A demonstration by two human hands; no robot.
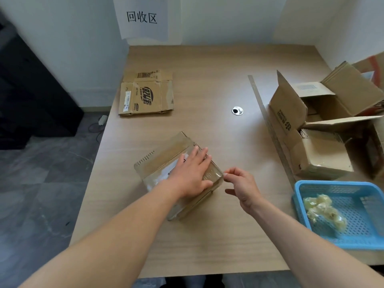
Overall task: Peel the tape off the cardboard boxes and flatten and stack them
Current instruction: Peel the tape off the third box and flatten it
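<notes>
Box: we see the taped cardboard box [160,156] lying skewed on the table's near middle.
Left hand: our left hand [190,174] presses flat on the box top, fingers straight.
Right hand: our right hand [242,188] pinches the clear tape [216,176] at the box's right corner.
Stack: flattened boxes [145,94] lie at the far left edge.
Right side: open cartons [311,129] crowd the right edge; a blue basket [332,183] holding wadded tape [324,210] sits nearer us.
Surface: the pale wood table [207,80] has a cable grommet [237,110] and bare space in the middle.
Room: white walls with a paper sign [143,17]; grey floor [41,183] and a black cabinet [31,90] lie to the left.
</notes>
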